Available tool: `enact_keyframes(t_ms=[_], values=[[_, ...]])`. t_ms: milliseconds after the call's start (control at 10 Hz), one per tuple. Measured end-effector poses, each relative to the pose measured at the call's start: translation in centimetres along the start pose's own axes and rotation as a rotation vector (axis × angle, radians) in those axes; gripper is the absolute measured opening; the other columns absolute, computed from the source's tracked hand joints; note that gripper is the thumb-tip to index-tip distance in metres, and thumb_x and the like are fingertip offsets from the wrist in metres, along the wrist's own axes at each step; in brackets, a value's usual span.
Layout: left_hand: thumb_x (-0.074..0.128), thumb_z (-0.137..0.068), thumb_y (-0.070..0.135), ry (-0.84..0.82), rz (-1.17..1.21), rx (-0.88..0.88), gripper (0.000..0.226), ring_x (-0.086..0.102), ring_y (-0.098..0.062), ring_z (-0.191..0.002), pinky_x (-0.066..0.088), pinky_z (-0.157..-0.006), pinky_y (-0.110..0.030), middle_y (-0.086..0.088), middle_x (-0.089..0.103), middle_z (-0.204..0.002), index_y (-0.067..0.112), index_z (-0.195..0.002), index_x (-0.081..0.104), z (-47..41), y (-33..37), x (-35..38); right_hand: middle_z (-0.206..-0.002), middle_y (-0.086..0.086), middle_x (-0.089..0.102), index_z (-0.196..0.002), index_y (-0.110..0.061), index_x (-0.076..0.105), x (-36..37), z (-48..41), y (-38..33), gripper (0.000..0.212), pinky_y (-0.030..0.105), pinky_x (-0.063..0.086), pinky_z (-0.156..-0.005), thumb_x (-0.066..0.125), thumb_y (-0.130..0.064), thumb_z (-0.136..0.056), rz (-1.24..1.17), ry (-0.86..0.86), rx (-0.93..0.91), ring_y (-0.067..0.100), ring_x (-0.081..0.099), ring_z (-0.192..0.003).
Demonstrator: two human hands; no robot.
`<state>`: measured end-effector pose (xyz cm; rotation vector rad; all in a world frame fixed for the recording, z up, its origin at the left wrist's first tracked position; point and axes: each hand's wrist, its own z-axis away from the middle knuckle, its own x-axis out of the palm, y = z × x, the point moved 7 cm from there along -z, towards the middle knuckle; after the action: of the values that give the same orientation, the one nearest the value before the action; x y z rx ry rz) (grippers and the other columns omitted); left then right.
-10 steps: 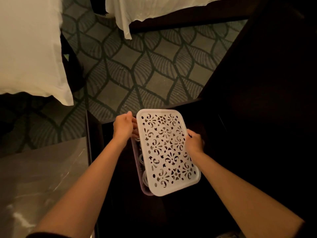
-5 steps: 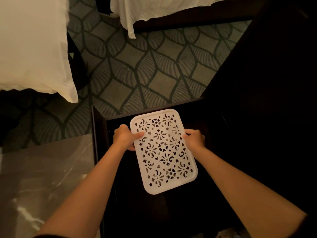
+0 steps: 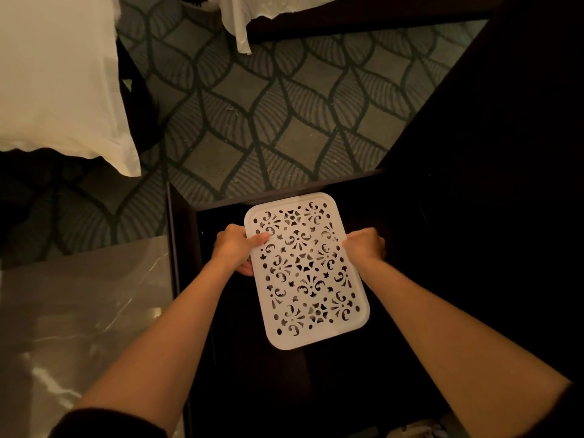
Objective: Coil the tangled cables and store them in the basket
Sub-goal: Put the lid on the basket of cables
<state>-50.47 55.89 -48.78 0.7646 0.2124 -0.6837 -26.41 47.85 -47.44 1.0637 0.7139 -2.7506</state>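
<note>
A white lid (image 3: 303, 270) pierced with a floral cut-out pattern sits level inside a dark open drawer (image 3: 183, 248), its long side running away from the person and turned a little clockwise. The left grip (image 3: 234, 248) clasps the lid's left edge - thumb laid flat on top, fingers curled under. The right grip (image 3: 365, 245) is curled over the right edge, directly opposite. Only darkness shows through the cut-outs, so the basket and cables beneath cannot be made out. A grey marble worktop (image 3: 79, 311) lies left of the drawer; beyond it are patterned carpet (image 3: 284, 105) and white bedding (image 3: 57, 74).
</note>
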Motion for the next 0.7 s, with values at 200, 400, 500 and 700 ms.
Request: enact_keyframes(t_ms=[200,400,500,700], values=[[0.056,-0.089,0.041,-0.012,-0.058,-0.020,0.042,0.064,-0.027,-0.056,0.053,-0.039,-0.030,-0.016,0.066,-0.089,0.003,-0.107,0.057,0.7,0.2,0.5,-0.118,0.012,0.053,-0.112,-0.005,0.059,1.2,-0.8,1.0,0.024,0.033,0.047,-0.089,0.043,-0.011,-0.095,-0.110,0.030,0.019,0.027,0.052,-0.108],[0.062,-0.084,0.044,0.022,-0.020,-0.035,0.047,0.068,-0.028,-0.074,0.058,-0.055,-0.035,-0.014,0.067,-0.100,0.003,-0.108,0.060,1.4,0.3,-0.2,-0.098,0.014,0.063,-0.091,0.000,0.067,0.2,0.6,0.6,0.023,0.029,0.051,-0.065,0.044,-0.005,-0.094,-0.083,0.063,-0.101,0.026,0.062,-0.083],[0.064,-0.084,0.042,0.019,0.009,-0.062,0.049,0.068,-0.029,-0.076,0.057,-0.056,-0.035,-0.015,0.067,-0.102,0.001,-0.109,0.059,1.6,0.3,-0.3,-0.102,0.016,0.065,-0.095,0.002,0.067,0.0,0.9,0.2,0.024,0.031,0.053,-0.069,0.044,-0.004,-0.093,-0.088,0.061,-0.102,0.029,0.065,-0.088],[0.062,-0.086,0.040,0.077,-0.012,-0.081,0.044,0.068,-0.029,-0.070,0.057,-0.054,-0.034,-0.016,0.065,-0.098,0.000,-0.103,0.057,2.1,0.4,-0.8,-0.108,0.018,0.063,-0.099,0.001,0.065,-0.4,1.3,0.1,0.020,0.032,0.054,-0.070,0.048,-0.006,-0.091,-0.094,0.054,-0.084,0.029,0.064,-0.089]])
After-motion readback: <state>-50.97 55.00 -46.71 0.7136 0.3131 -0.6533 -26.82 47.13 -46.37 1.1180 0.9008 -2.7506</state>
